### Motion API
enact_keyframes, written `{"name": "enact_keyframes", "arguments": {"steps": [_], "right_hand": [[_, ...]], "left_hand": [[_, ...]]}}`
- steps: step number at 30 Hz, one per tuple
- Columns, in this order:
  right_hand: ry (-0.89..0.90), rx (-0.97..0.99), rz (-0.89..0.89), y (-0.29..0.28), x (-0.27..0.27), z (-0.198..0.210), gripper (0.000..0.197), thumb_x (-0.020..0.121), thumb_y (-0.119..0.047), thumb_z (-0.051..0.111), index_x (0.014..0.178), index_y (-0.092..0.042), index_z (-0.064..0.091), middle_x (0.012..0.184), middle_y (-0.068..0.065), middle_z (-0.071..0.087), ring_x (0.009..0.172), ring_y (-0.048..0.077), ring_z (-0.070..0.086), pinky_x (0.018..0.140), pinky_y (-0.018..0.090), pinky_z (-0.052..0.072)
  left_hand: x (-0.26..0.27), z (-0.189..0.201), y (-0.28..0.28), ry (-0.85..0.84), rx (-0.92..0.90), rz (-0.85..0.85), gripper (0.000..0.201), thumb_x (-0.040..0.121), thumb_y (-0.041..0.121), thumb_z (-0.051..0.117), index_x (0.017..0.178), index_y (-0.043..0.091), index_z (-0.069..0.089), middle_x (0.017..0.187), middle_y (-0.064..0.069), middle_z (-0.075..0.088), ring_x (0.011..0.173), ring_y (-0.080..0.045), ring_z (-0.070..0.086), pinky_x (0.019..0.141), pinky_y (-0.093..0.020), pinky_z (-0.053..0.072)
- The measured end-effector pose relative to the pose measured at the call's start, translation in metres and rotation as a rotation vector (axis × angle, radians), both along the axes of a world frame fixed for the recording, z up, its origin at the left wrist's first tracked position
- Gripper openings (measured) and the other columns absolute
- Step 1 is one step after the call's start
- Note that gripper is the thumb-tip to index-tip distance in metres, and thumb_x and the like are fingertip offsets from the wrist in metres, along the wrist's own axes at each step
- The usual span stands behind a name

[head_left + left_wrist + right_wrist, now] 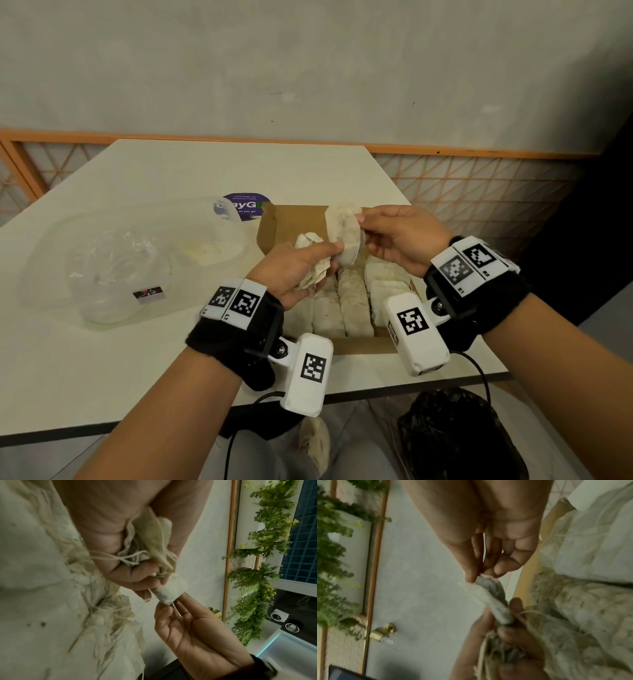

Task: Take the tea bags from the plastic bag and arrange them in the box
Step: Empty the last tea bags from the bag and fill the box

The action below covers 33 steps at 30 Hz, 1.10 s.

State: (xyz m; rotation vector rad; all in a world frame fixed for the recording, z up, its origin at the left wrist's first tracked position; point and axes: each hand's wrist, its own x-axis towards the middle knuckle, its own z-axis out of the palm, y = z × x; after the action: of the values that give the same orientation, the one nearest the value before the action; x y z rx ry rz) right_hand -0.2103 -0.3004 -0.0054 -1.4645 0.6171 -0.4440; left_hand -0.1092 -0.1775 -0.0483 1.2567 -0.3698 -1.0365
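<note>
At frame centre, above the box (pixel 294 222), a tea bag (pixel 346 236) is pinched by the right hand (pixel 400 240); crumpled tea bags (pixel 313 263) are clutched in the left hand (pixel 291 270); plastic bag (pixel 113 263) lies left

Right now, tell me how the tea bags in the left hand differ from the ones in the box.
The tea bags in the left hand are a crumpled bunch with strings tangled; those in the box lie flat in neat rows. The bunch is held above the box; the rows rest inside it. Both are pale, off-white paper.
</note>
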Motion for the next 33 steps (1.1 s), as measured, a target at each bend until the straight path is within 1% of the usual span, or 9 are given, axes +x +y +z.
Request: {"name": "enact_keyframes", "arguments": {"steps": [5, 7, 11, 17, 22, 25, 28, 31, 33], "right_hand": [[-0.028, 0.08, -0.054, -0.009, -0.002, 0.002, 0.005, 0.081, -0.008, 0.067, 0.077, -0.005, 0.065, 0.065, 0.005, 0.06, 0.055, 0.011, 0.051, 0.05, 0.016, 0.05], [0.009, 0.086, -0.068, -0.014, -0.003, -0.002, 0.005, 0.083, -0.008, 0.066, 0.078, -0.006, 0.064, 0.066, 0.004, 0.059, 0.054, 0.01, 0.051, 0.05, 0.017, 0.051], [0.089, 0.092, -0.019, -0.014, -0.007, -0.014, 0.005, 0.085, -0.008, 0.062, 0.081, -0.007, 0.061, 0.072, 0.006, 0.059, 0.061, 0.011, 0.053, 0.053, 0.018, 0.052], [-0.013, 0.162, 0.05, -0.004, -0.004, -0.011, 0.004, 0.087, -0.009, 0.059, 0.086, -0.007, 0.062, 0.063, -0.001, 0.066, 0.051, 0.005, 0.059, 0.055, 0.017, 0.052], [-0.09, 0.182, 0.044, 0.001, -0.002, -0.01, 0.009, 0.085, -0.009, 0.061, 0.094, -0.006, 0.062, 0.075, 0.002, 0.068, 0.059, 0.007, 0.064, 0.059, 0.018, 0.054], [-0.114, 0.216, 0.033, 0.001, -0.001, -0.01, 0.015, 0.084, -0.009, 0.063, 0.098, -0.006, 0.062, 0.081, 0.005, 0.07, 0.066, 0.011, 0.068, 0.063, 0.021, 0.057], [-0.108, 0.228, 0.035, 0.002, -0.001, -0.01, 0.011, 0.084, -0.01, 0.063, 0.095, -0.007, 0.063, 0.079, 0.006, 0.072, 0.067, 0.013, 0.07, 0.067, 0.024, 0.058], [-0.096, 0.222, 0.006, 0.0, -0.001, -0.01, 0.007, 0.084, -0.008, 0.063, 0.091, -0.007, 0.063, 0.076, 0.005, 0.071, 0.066, 0.014, 0.07, 0.067, 0.026, 0.059], [-0.081, 0.201, -0.013, -0.001, -0.002, -0.01, 0.005, 0.084, -0.008, 0.063, 0.09, -0.007, 0.062, 0.078, 0.006, 0.07, 0.065, 0.015, 0.069, 0.067, 0.027, 0.059]], "left_hand": [[0.003, -0.003, 0.002, -0.005, 0.019, 0.031, 0.012, 0.083, 0.01, 0.069, 0.082, 0.011, 0.057, 0.062, -0.002, 0.059, 0.049, -0.008, 0.056, 0.04, -0.016, 0.04], [0.005, -0.002, 0.004, -0.001, 0.011, 0.064, 0.011, 0.083, 0.011, 0.069, 0.082, 0.01, 0.058, 0.064, -0.003, 0.059, 0.049, -0.008, 0.056, 0.041, -0.016, 0.041], [0.008, 0.0, 0.007, 0.001, -0.046, 0.123, 0.009, 0.085, 0.013, 0.068, 0.082, 0.012, 0.059, 0.066, -0.002, 0.06, 0.051, -0.007, 0.057, 0.042, -0.016, 0.043], [-0.001, 0.0, 0.001, 0.048, -0.053, 0.118, 0.012, 0.086, 0.016, 0.067, 0.077, 0.015, 0.06, 0.062, -0.001, 0.061, 0.053, -0.008, 0.055, 0.042, -0.016, 0.039], [-0.007, 0.001, -0.006, 0.056, -0.079, 0.188, 0.013, 0.085, 0.015, 0.068, 0.075, 0.014, 0.061, 0.061, -0.001, 0.059, 0.048, -0.008, 0.052, 0.04, -0.015, 0.038], [-0.008, 0.003, -0.007, 0.09, -0.079, 0.223, 0.008, 0.086, 0.016, 0.067, 0.079, 0.014, 0.064, 0.06, 0.0, 0.06, 0.044, -0.008, 0.051, 0.039, -0.014, 0.038], [-0.006, 0.005, -0.007, 0.146, -0.079, 0.263, 0.009, 0.087, 0.017, 0.067, 0.079, 0.015, 0.063, 0.062, 0.0, 0.061, 0.042, -0.007, 0.053, 0.039, -0.012, 0.038], [-0.003, 0.005, -0.007, 0.164, -0.091, 0.322, 0.012, 0.088, 0.018, 0.066, 0.078, 0.014, 0.061, 0.055, 0.001, 0.059, 0.038, -0.006, 0.052, 0.038, -0.012, 0.037], [-0.001, 0.005, -0.006, 0.155, -0.093, 0.36, 0.011, 0.09, 0.018, 0.064, 0.08, 0.014, 0.061, 0.058, -0.001, 0.058, 0.037, -0.007, 0.052, 0.038, -0.012, 0.037]]}}
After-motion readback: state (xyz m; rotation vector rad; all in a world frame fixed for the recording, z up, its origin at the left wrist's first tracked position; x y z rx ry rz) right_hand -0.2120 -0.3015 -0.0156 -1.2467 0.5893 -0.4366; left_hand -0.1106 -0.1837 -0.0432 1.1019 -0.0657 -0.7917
